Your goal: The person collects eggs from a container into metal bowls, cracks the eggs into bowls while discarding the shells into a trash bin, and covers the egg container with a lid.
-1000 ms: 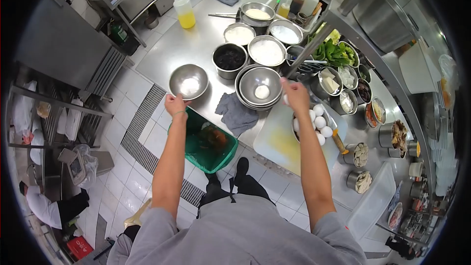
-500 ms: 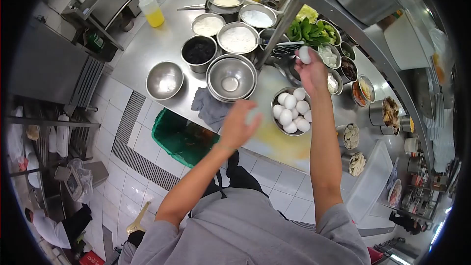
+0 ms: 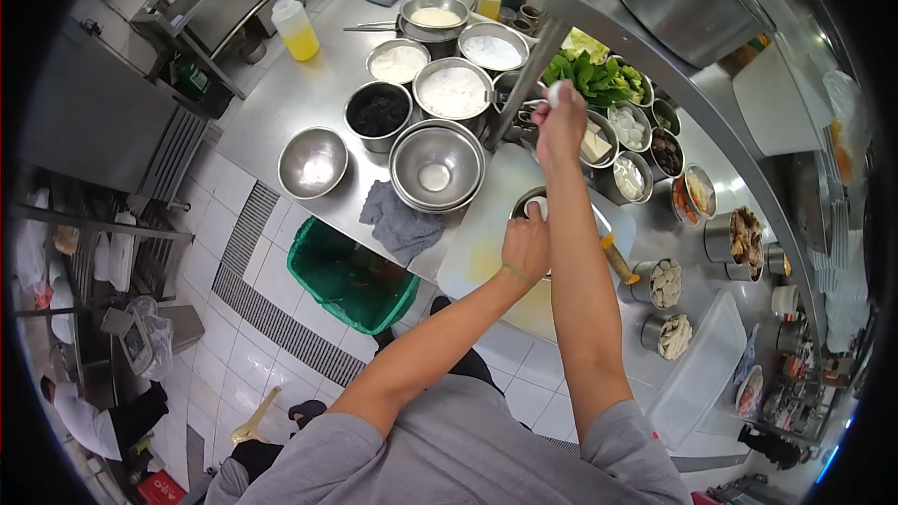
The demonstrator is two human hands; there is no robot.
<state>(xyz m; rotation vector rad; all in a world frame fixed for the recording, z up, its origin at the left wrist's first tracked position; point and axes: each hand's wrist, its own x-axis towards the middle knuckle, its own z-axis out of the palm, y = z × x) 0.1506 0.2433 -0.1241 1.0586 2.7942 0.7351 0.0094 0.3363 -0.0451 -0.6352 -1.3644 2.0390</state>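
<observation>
My right hand is raised beside the shelf post, with its fingers closed around a white egg. Lower down, my left hand is at the steel bowl that holds the eggs. Its fingers are curled at a white egg by the bowl's far rim. Hands and right forearm hide most of this bowl and its contents. Under it lies a pale cutting board with yellow stains. A tool with a yellowish handle rests right of my right forearm.
Left of the board stand nested steel bowls, a single steel bowl and a grey cloth. Pots of white powder sit behind. Tubs of ingredients line the right. A green-lined bin is below the table edge.
My left hand has moved right, from beside the nested bowls to the egg bowl, and its fingers have curled. My right hand, still holding an egg, has shifted slightly left.
</observation>
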